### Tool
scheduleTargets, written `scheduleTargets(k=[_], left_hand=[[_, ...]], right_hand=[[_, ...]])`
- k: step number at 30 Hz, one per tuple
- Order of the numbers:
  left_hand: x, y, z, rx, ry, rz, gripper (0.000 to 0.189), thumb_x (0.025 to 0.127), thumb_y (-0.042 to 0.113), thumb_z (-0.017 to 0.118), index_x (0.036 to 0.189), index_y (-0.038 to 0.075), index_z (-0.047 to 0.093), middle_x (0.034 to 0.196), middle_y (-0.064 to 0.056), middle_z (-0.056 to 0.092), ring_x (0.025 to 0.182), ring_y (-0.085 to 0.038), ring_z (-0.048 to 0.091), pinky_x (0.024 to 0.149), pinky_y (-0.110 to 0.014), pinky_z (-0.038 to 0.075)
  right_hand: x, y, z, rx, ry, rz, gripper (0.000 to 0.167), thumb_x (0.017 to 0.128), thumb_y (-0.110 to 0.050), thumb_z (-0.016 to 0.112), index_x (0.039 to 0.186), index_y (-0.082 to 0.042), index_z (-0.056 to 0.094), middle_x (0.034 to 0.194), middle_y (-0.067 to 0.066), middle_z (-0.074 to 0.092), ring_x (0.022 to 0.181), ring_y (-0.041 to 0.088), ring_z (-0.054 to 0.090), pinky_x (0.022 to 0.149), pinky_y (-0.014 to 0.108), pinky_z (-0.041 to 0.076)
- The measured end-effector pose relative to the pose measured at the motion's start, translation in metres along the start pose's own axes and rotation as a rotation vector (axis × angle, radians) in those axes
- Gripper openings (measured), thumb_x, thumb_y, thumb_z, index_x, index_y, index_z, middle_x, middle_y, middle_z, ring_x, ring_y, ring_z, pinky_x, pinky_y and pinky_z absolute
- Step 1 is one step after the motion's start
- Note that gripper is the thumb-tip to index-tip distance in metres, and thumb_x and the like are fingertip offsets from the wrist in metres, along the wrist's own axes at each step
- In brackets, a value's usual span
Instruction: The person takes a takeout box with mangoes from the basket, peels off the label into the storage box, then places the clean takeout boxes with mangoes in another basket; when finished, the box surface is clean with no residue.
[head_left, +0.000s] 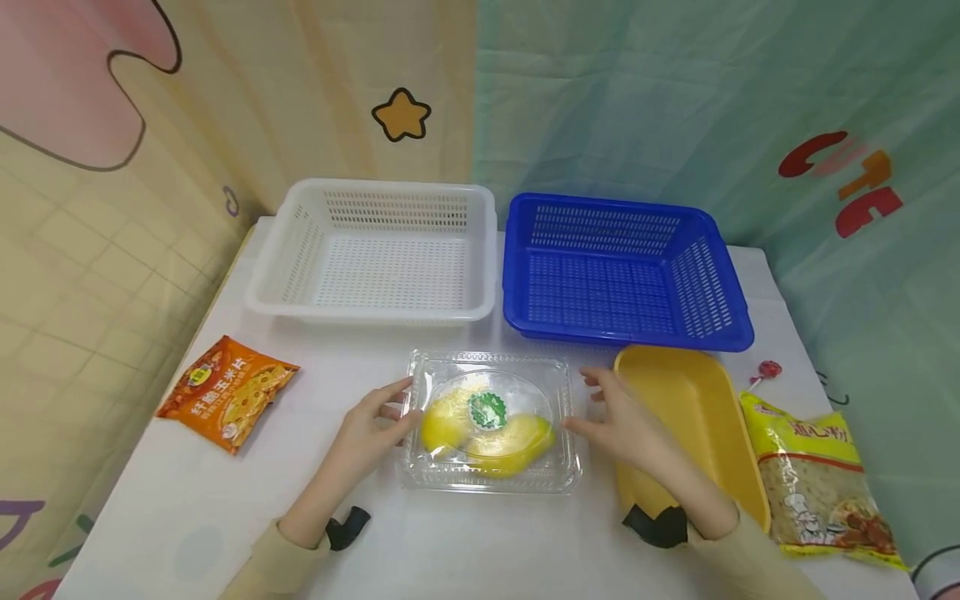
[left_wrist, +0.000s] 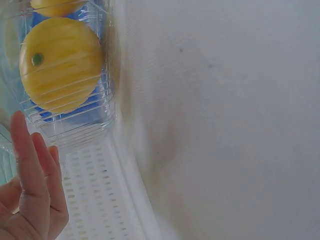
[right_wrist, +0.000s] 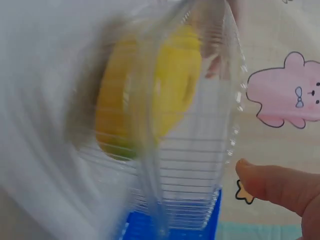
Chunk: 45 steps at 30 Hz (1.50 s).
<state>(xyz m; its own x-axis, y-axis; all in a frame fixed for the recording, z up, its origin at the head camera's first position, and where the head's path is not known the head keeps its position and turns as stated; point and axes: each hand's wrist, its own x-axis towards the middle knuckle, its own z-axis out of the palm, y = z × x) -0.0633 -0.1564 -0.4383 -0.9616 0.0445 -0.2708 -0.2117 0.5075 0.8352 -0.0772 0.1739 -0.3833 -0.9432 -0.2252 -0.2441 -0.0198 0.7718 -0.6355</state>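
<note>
White table point(head_left: 517, 546), printed curtain point(head_left: 622, 92) behind & at the sides. Front & ctr on it: clear plastic box point(head_left: 487, 483), lying flat, w/ yellow fruit point(head_left: 513, 450) inside & green sticker point(head_left: 488, 411) on top. Lid point(head_left: 525, 400) down over the fruit, prob. closed; can't tell if latched all round. Left hand point(head_left: 371, 429) at the box's left edge, right hand point(head_left: 626, 421) at its right, fingers & thumb apart on both, clamped on nothing; right thumb just beside the rim per right wrist view, contact on the left impossible to tell. To handle the box well, work both ends evenly, e.g. thumbs on the lid edge, fingers low at the base, same pressure L & R. Don't squeeze the walls: thin plastic, prob. quick to flex & pop the lid. Go slow & level too: risk of fruit rolling & wt. shifting to one end. Mind the yellow tray point(head_left: 693, 400) just to the right, partly hidden by the right hand. Beyond, blue basket point(head_left: 630, 342) back right, white basket point(head_left: 375, 315) back left. Further out, orange snack bag point(head_left: 228, 393) far left; pasta bag point(head_left: 821, 483) & lollipop point(head_left: 769, 369) far right.
</note>
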Motion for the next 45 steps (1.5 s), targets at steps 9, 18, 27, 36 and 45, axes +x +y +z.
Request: scheduleTargets(k=[9,18,27,36,45], left_hand=[[0.000,0.002,0.002,-0.009,-0.003,-0.024,0.057,0.092,0.018,0.068,0.145,0.011,0.048,0.130,-0.018,0.056,0.099,-0.024,0.060,0.067,-0.024,0.059],[0.002,0.001,0.001,-0.004,-0.011,-0.007,0.057,0.092,0.017,0.068,0.145,0.011,0.048,0.130,-0.018,0.056,0.096,-0.023,0.060,0.066,-0.023,0.059],[0.003,0.001,0.002,-0.013,-0.014,-0.008,0.057,0.092,0.015,0.067,0.145,0.010,0.047,0.130,-0.019,0.055,0.098,-0.025,0.060,0.066,-0.023,0.059],[0.003,0.002,0.003,-0.008,-0.015,-0.015,0.057,0.092,0.016,0.067,0.145,0.010,0.047,0.130,-0.019,0.055,0.099,-0.026,0.059,0.067,-0.024,0.059],[0.003,0.003,0.003,-0.021,-0.023,-0.030,0.057,0.093,0.016,0.067,0.146,0.010,0.046,0.132,-0.020,0.054,0.100,-0.026,0.059,0.068,-0.024,0.059]], right_hand=[[0.034,-0.054,0.002,-0.119,-0.026,-0.176,0.042,0.090,-0.028,0.072,0.124,-0.005,0.061,0.111,0.011,0.061,0.102,0.027,0.060,0.084,0.037,0.055],[0.057,-0.085,0.012,-0.276,-0.255,-0.298,0.021,0.089,-0.025,0.072,0.104,-0.012,0.069,0.092,0.003,0.066,0.086,0.017,0.059,0.073,0.027,0.050],[0.076,-0.095,0.018,-0.317,-0.364,-0.286,0.008,0.089,-0.019,0.069,0.097,-0.017,0.069,0.088,0.001,0.057,0.082,0.016,0.051,0.070,0.027,0.044],[0.082,-0.094,0.025,-0.336,-0.399,-0.248,0.012,0.083,-0.016,0.075,0.091,-0.019,0.066,0.091,0.004,0.055,0.082,0.018,0.051,0.067,0.027,0.042],[0.082,-0.096,0.032,-0.372,-0.416,-0.245,0.013,0.084,-0.014,0.076,0.087,-0.017,0.064,0.093,0.002,0.055,0.084,0.017,0.052,0.069,0.026,0.046]])
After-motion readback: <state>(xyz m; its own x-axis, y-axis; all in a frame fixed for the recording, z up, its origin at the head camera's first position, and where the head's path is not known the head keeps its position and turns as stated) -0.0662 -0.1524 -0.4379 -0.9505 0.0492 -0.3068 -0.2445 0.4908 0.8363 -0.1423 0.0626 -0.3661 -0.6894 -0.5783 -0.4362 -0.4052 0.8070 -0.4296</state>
